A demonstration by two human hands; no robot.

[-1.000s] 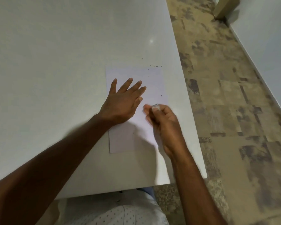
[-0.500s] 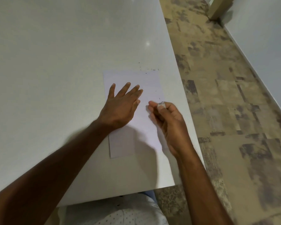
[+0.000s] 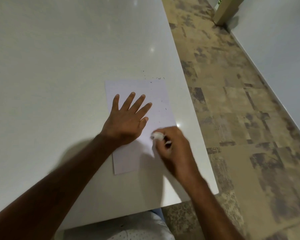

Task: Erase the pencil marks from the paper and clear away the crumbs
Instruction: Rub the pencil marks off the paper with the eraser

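The right hand [image 3: 173, 146] is blurred, its fingers curled around a small white eraser [image 3: 157, 135] pressed to the near right part of the paper [image 3: 139, 87]; most of the eraser is hidden. The left hand [image 3: 126, 120] lies flat, fingers spread, covering the sheet's middle. Dark crumbs [image 3: 156, 78] dot the white table [image 3: 59, 66] just beyond the far edge. Any pencil marks are too faint to discern.
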